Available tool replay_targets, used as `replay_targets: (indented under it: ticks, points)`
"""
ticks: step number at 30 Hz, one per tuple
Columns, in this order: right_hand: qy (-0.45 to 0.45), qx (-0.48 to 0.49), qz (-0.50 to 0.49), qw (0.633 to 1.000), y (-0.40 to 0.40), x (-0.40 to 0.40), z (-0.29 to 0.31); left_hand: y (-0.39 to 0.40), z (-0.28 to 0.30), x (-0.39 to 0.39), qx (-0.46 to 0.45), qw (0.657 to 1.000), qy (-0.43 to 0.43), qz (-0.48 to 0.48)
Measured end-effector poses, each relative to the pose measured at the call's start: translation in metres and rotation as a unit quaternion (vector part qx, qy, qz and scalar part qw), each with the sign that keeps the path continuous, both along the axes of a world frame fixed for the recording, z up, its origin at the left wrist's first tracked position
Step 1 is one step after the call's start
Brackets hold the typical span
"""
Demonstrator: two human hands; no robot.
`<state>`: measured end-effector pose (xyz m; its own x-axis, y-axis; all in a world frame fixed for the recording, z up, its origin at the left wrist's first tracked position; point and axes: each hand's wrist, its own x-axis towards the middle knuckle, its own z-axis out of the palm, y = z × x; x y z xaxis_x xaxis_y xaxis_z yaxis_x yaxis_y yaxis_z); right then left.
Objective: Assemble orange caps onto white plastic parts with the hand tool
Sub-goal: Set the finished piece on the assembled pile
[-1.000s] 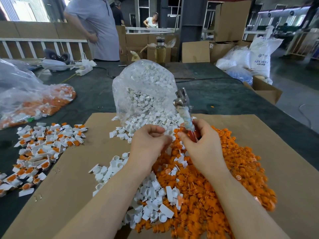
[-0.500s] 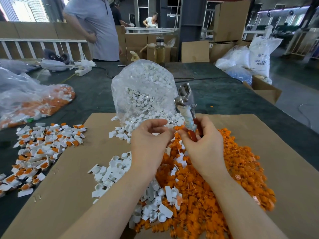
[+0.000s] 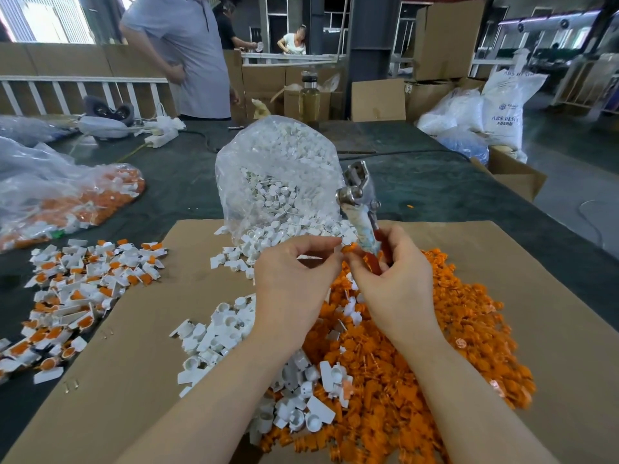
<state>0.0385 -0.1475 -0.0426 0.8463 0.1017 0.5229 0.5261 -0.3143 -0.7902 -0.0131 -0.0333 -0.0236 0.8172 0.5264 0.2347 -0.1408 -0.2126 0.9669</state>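
cardboard (image 3: 502, 262) spreads under the stock; its bare right and near-left parts give moving room. bag (image 3: 274, 175) spills white parts far-centre, caps (image 3: 418, 380) heaped near right, done pieces (image 3: 83, 279) piled left off its edge. right hand (image 3: 398, 289) clamps tool (image 3: 360, 209) upright, likely ready to press. left hand (image 3: 294, 283) pinches a white part at a cap by the tool.

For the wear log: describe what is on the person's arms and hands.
Both forearms are bare as far as the frame shows, with no sleeve edge in view. The left hand and right hand wear no gloves; no rings, watch, bands or tape show on the fingers or wrists. The nails look short and unpainted.
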Motion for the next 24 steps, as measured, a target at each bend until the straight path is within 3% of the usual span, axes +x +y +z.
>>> replay_targets:
  ticks: [5, 15, 24]
  points:
    - [0.008, 0.002, 0.014, 1.000, -0.003, 0.002, 0.000, -0.002, 0.000, 0.000, 0.021, 1.000, -0.005, -0.002]
    - [0.014, -0.007, 0.074, 0.997, -0.005, 0.003, 0.005, 0.002, -0.003, 0.003, -0.023, 1.000, 0.002, 0.020]
    - [0.138, -0.068, 0.197, 0.968, -0.033, 0.017, 0.013, 0.013, 0.000, 0.006, -0.132, 0.991, -0.031, 0.001]
